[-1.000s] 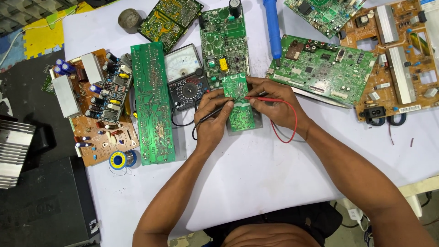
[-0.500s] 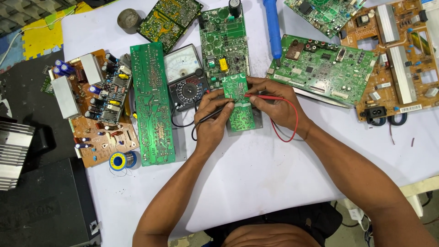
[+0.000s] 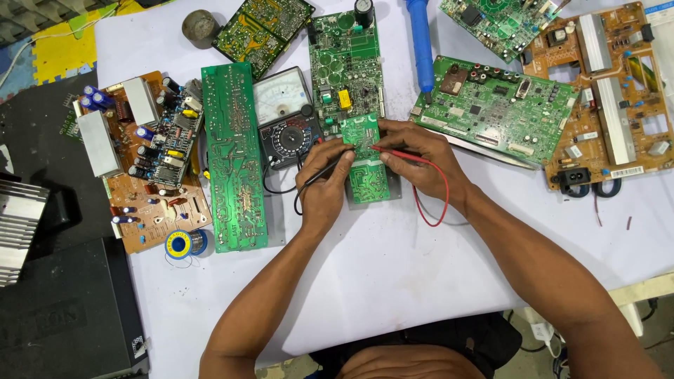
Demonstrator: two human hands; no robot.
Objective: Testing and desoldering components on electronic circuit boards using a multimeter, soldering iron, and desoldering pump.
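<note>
Probing is underway: left hand (image 3: pixel 324 184) pinches the black probe (image 3: pixel 330 168), right hand (image 3: pixel 420 163) grips the red probe (image 3: pixel 397 154), both tips on the small green board (image 3: pixel 366 179); beyond, the analog multimeter (image 3: pixel 286 119) sits connected.

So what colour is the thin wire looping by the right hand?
Red wire, seen in the head view.

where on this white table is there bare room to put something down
The widest bare patch of the white table lies between the two forearms, below the small green board. Another runs right of the right hand, below the brown board. The far edge is crowded with boards, the meter and the left hand.
</note>
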